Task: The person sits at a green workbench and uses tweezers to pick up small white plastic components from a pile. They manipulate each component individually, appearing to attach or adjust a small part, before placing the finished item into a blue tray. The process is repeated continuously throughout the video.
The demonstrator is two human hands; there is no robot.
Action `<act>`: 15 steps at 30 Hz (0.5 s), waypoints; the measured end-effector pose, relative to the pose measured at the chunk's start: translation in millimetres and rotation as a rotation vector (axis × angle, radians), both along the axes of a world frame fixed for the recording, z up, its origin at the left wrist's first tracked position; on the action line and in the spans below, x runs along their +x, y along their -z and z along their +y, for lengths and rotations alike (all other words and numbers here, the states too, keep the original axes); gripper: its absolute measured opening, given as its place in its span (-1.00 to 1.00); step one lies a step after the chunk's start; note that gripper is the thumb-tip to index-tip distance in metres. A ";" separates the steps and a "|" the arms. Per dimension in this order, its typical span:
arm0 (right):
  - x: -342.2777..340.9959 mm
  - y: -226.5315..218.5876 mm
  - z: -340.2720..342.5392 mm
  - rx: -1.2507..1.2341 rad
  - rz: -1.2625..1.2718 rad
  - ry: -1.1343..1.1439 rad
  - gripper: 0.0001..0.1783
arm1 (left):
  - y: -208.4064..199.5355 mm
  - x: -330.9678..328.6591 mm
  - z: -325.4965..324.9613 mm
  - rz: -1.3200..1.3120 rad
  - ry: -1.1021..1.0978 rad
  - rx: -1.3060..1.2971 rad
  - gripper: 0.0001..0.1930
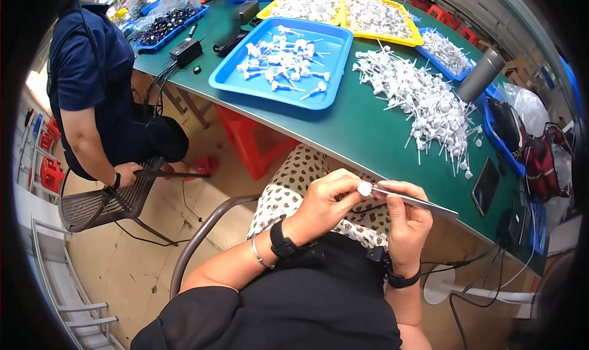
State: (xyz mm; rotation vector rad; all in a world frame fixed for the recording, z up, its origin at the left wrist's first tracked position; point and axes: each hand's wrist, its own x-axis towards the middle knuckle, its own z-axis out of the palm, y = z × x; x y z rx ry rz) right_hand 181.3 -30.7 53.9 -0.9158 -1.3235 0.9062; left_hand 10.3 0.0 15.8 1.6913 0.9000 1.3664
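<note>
In front of my lap, at the table's near edge, my left hand (331, 202) pinches a small white plastic piece (365, 189) with a rounded head between thumb and fingertips. Close beside it, my right hand (406, 218) is closed around a thin, flat grey strip (438, 210) that sticks out to the right past the fingers. The fingers cover part of the strip, so I cannot tell what kind of thing it is. Its near end lies right by the white piece; whether they touch is hidden.
A green table (368, 135) bears a blue tray (331, 92) of stemmed white pieces, a loose heap of them (423, 98), yellow trays (402, 38), a grey bottle (481, 75) and a phone (485, 186). At left, another person (98, 73) rests a hand on a chair (110, 206).
</note>
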 end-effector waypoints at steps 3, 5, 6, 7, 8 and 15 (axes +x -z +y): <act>-6.4 -1.7 -0.2 0.002 -0.075 -0.007 -0.86 | 7.9 -4.9 2.2 0.013 -0.103 0.149 -0.89; -4.3 -2.6 -0.8 0.009 -0.058 0.018 -0.86 | -4.8 -17.4 15.0 -0.029 -0.178 0.184 -0.89; -1.0 -1.2 -2.1 0.004 -0.015 0.033 -0.86 | -13.8 -27.8 23.8 -0.116 -0.216 0.147 -0.88; 2.7 -0.1 -2.9 -0.004 0.023 0.050 -0.85 | -25.2 -43.4 34.8 -0.210 -0.251 0.114 -0.87; 4.3 -1.7 -2.5 0.011 0.032 0.038 -0.84 | -37.8 -65.7 45.1 -0.231 -0.343 0.187 -0.84; 13.7 -4.3 0.8 0.039 0.044 -0.018 -0.79 | -151.2 -233.2 62.2 -0.510 -0.896 0.527 -0.60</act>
